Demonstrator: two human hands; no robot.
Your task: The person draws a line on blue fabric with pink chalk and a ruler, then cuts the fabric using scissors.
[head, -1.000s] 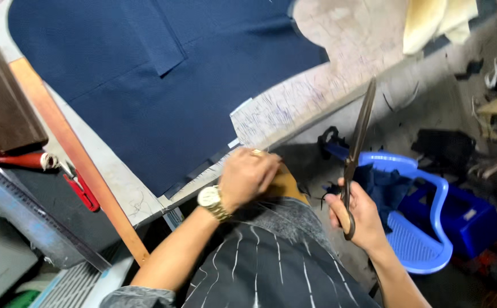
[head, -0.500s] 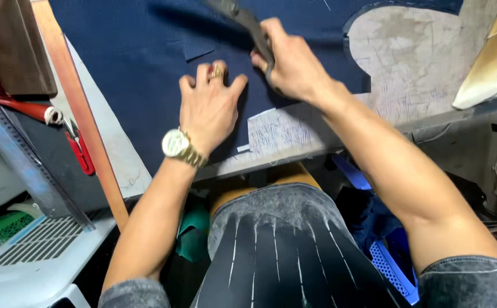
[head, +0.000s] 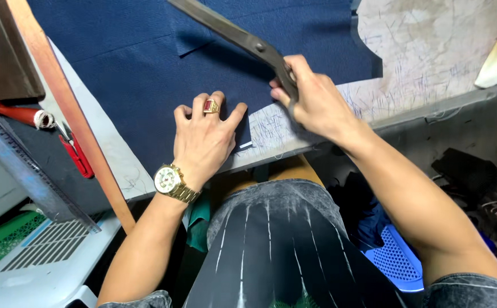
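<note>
Scissors (head: 242,37), tips cut off above, fill the right hand's (head: 311,102) closed grip; left hand (head: 205,140) flat on navy cloth (head: 128,68).

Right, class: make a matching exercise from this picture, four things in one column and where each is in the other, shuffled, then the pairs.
Things:
1. large shears
2. left hand
3. wooden ruler
4. wristwatch

Places:
A. lies slanted beside the blue cloth's left edge
B. on the left wrist
C. gripped in the right hand, blades over the cloth
D. pressed flat on the cloth near the table edge

Pairs: 1-C, 2-D, 3-A, 4-B
</note>
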